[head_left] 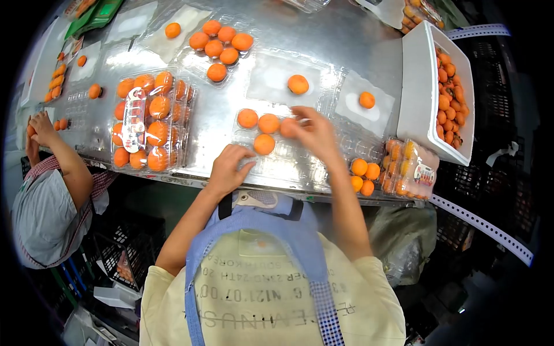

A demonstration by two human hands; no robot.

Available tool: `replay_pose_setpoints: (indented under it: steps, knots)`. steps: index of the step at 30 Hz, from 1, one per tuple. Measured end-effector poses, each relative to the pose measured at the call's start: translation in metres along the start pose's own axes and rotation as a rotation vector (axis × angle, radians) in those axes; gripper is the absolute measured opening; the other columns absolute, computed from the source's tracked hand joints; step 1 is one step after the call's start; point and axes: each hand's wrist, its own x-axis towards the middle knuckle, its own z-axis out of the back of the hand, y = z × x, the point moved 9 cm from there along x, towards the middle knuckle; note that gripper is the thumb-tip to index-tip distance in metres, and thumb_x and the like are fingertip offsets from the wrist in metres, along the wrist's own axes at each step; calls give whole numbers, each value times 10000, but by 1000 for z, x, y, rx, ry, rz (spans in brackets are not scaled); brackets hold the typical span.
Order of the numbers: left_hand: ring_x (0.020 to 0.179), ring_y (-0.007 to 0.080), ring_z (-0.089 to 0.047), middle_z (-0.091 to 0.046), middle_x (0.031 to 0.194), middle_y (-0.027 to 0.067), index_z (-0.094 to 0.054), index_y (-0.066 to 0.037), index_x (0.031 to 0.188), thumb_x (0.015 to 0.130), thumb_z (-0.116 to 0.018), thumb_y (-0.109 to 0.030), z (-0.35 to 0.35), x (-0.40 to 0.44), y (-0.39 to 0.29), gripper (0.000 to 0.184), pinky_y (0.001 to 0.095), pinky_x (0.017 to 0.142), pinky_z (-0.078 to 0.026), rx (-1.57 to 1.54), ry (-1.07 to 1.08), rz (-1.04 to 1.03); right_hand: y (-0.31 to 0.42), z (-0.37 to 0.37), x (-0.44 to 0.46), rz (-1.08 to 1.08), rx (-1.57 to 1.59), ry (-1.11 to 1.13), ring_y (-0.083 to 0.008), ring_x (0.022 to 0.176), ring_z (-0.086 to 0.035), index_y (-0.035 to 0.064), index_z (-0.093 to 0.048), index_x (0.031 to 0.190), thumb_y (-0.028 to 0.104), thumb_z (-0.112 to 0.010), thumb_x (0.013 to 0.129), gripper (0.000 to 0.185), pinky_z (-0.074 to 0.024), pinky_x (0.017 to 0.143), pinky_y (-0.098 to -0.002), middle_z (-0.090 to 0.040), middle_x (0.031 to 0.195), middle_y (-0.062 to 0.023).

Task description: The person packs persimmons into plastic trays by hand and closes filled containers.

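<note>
In front of me on the metal table lies an open see-through plastic clamshell (pixel 288 158) with a few mandarins (pixel 268 124) in its near half. My right hand (pixel 316 135) has its fingertips around another mandarin (pixel 288 128), at the right end of the upper row. My left hand (pixel 229 168) rests at the clamshell's near left corner, thumb and fingers apart, with nothing visible in it. On the pad in the clamshell's far half sits a single mandarin (pixel 298 84). To the left stand closed, stacked clamshells of mandarins (pixel 157 134) with a label on top.
A white foam box (pixel 415 86) of orange fruit stands at the right, with packed clamshells (pixel 411 170) before it. More open clamshells with mandarins (pixel 222 43) lie farther back. At the far left, a co-worker's hand (pixel 43 128) is at the table. Black crates (pixel 124 251) stand below.
</note>
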Motion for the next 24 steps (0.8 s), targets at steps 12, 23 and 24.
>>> replay_pose_setpoints:
  steps: [12, 23, 24]
  knots:
    - [678, 199, -600, -603, 831, 96, -622, -12, 891, 794, -617, -16, -8, -8, 21, 98, 284, 630, -489, -83, 96, 164, 36, -65, 10, 543, -603, -53, -287, 830, -563, 42, -598, 890, 156, -712, 616, 318, -460, 745, -375, -591, 855, -125]
    - [840, 132, -556, -511, 1144, 96, -473, -31, 1220, 688, -725, 9, 31, 21, -34, 590, 241, 672, -490, -468, -142, 191, 33, -47, -22, -45, 759, 376, -175, 1079, -544, -10, -510, 1202, 151, -623, 845, 407, -429, 945, -324, -583, 1130, -99]
    - [866, 137, -551, -488, 1186, 103, -452, -31, 1247, 673, -739, 7, 35, 26, -43, 643, 241, 683, -492, -475, -155, 144, 35, -48, -28, -61, 787, 368, -177, 1079, -542, -13, -508, 1204, 148, -618, 848, 406, -429, 944, -325, -577, 1137, -100]
